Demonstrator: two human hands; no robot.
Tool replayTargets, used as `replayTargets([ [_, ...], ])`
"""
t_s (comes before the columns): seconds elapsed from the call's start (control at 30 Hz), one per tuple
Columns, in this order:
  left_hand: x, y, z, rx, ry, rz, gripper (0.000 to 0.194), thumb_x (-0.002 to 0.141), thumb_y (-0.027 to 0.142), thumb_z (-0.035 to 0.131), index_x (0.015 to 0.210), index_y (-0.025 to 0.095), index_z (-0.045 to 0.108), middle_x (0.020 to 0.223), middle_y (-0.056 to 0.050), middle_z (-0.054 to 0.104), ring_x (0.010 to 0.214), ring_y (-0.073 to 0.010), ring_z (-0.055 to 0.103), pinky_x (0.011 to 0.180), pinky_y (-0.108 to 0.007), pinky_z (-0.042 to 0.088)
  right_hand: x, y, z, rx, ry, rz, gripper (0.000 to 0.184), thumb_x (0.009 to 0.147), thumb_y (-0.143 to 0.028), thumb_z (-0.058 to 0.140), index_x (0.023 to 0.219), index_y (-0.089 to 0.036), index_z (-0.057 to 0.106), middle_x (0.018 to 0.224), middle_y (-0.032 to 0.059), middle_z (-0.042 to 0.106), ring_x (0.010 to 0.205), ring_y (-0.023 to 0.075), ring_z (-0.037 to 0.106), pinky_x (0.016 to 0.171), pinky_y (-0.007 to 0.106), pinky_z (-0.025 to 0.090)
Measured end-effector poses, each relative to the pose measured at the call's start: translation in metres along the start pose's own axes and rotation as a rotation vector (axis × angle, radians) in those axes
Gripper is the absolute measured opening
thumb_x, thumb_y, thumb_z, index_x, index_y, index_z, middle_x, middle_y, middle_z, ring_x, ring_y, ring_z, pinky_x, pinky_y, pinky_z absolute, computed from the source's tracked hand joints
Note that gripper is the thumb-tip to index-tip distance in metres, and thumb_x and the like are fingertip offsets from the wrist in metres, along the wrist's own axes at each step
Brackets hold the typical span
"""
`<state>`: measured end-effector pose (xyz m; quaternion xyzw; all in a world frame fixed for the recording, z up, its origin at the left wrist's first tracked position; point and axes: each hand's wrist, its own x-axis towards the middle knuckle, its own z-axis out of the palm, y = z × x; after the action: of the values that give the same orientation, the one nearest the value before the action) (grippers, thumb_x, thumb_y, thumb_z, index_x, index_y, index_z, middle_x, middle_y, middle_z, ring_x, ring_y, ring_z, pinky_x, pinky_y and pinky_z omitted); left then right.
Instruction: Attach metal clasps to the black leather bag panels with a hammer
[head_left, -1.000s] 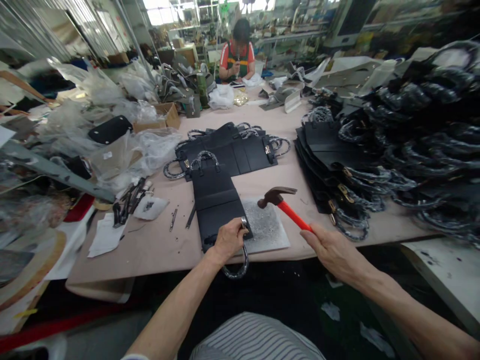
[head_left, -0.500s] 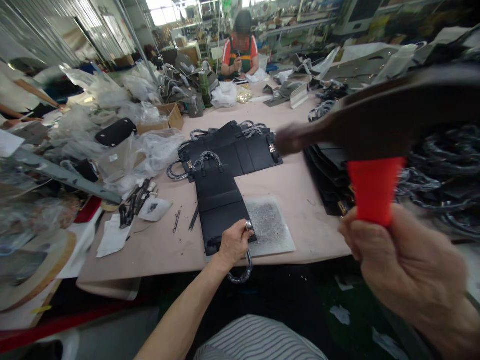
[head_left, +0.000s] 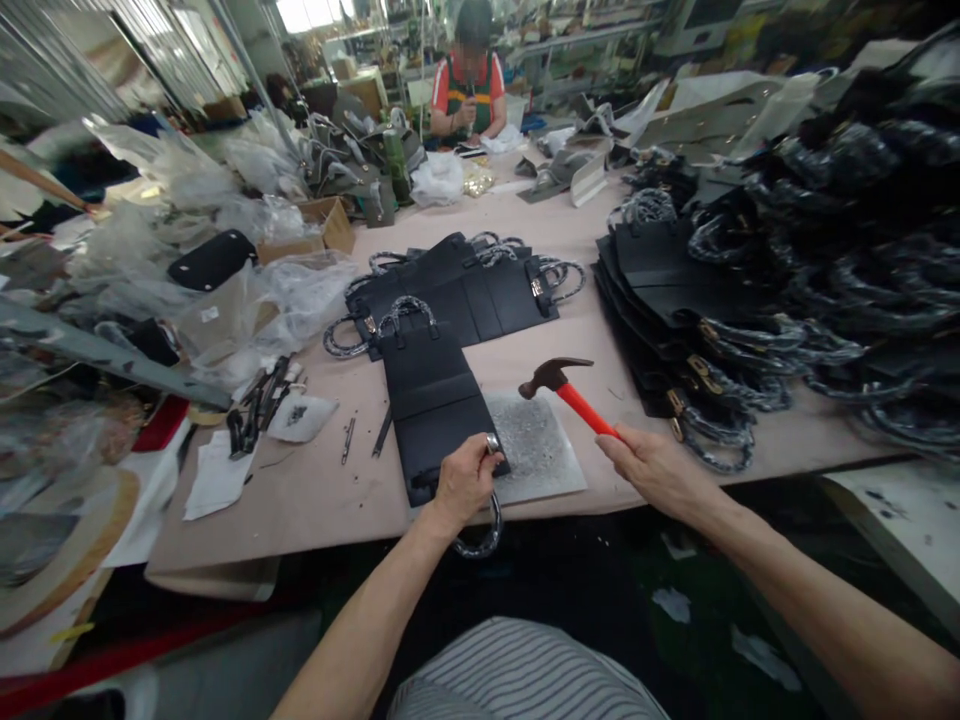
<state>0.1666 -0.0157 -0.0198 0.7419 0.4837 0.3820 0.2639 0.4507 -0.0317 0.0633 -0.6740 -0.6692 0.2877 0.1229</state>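
My left hand [head_left: 463, 482] is closed around a short metal punch [head_left: 492, 441], held upright at the lower right corner of a black bag panel [head_left: 431, 390]. One wrapped handle [head_left: 484, 540] of that panel hangs over the table's front edge beneath my left wrist; another wrapped handle lies at its far end. Under the panel's right side is a pale, pitted slab [head_left: 536, 450]. My right hand [head_left: 634, 458] grips the red handle of a claw hammer [head_left: 556, 378], whose head is above the slab, right of the punch and apart from it.
More black panels [head_left: 457, 300] lie behind. Stacked bag pieces [head_left: 675, 270] with wrapped handles fill the right side. Plastic bags [head_left: 300, 300], black tools [head_left: 259, 405] and a small metal rod [head_left: 349, 440] are on the left. A person [head_left: 469, 90] sits across the table [head_left: 315, 510].
The hammer has come down and away from the camera, from high on the right to low over the slab. My left hand keeps its hold on the punch at the panel corner.
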Motion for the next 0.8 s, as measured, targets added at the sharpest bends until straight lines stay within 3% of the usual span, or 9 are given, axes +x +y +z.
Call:
replayTargets([
  [0.1,0.001,0.0,-0.004,-0.03,0.005,0.007,0.016,0.092,0.019,0.062,0.107,0.02,0.066,0.112,-0.009,0.073,0.104,-0.0222,0.071,0.094,-0.034,0.056,0.027,0.033,0.017,-0.085,-0.031,0.142,0.038,0.1,-0.043,0.035,0.075,-0.021,0.052,0.065,0.0041,0.06,0.059,0.0177,0.055,0.057,0.03,0.035],
  [0.2,0.001,0.0,-0.007,-0.046,0.02,-0.004,0.02,0.091,0.022,0.065,0.111,0.021,0.066,0.113,-0.008,0.073,0.106,-0.022,0.07,0.096,-0.034,0.056,0.042,0.05,0.038,-0.28,0.048,0.169,0.031,0.099,-0.037,0.041,0.095,-0.015,0.061,0.084,0.0137,0.068,0.074,0.0248,0.062,0.065,0.034,0.04],
  [0.27,0.0,0.001,-0.008,-0.042,0.011,-0.012,0.018,0.092,0.023,0.064,0.109,0.021,0.067,0.108,-0.007,0.073,0.101,-0.0209,0.071,0.093,-0.033,0.056,0.045,0.043,0.053,-0.348,0.165,0.085,0.032,0.097,-0.034,0.047,0.113,-0.011,0.062,0.105,0.0209,0.068,0.091,0.0311,0.064,0.075,0.04,0.045],
  [0.37,0.0,0.003,-0.008,-0.026,0.01,-0.01,0.014,0.093,0.021,0.061,0.105,0.02,0.068,0.102,-0.007,0.074,0.095,-0.0196,0.072,0.089,-0.031,0.057,0.042,0.015,0.078,-0.25,0.326,-0.198,0.044,0.095,-0.031,0.052,0.134,-0.01,0.055,0.136,0.0228,0.057,0.121,0.0357,0.055,0.099,0.05,0.043],
  [0.5,0.002,0.003,-0.007,0.012,0.021,0.013,0.015,0.092,0.02,0.06,0.105,0.02,0.068,0.102,-0.007,0.075,0.096,-0.0196,0.072,0.089,-0.031,0.058,0.037,-0.023,0.112,-0.148,0.235,-0.537,0.055,0.095,-0.039,0.056,0.143,-0.012,0.05,0.151,0.0195,0.048,0.142,0.0355,0.039,0.118,0.057,0.025],
  [0.63,0.011,0.002,-0.008,0.023,0.023,-0.044,0.014,0.092,0.02,0.058,0.101,0.019,0.069,0.097,-0.006,0.076,0.09,-0.0183,0.073,0.085,-0.029,0.058,0.035,-0.032,0.129,-0.2,0.183,-0.542,0.065,0.094,-0.047,0.058,0.147,-0.011,0.047,0.155,0.0201,0.044,0.146,0.0392,0.032,0.119,0.062,0.018],
  [0.8,0.028,0.004,-0.01,-0.023,0.006,-0.164,0.012,0.092,0.022,0.058,0.092,0.019,0.07,0.084,-0.002,0.074,0.073,-0.0148,0.069,0.072,-0.025,0.055,0.037,-0.027,0.126,-0.191,0.157,-0.533,0.066,0.094,-0.047,0.059,0.148,-0.013,0.047,0.155,0.019,0.044,0.146,0.0389,0.032,0.119,0.062,0.019],
])
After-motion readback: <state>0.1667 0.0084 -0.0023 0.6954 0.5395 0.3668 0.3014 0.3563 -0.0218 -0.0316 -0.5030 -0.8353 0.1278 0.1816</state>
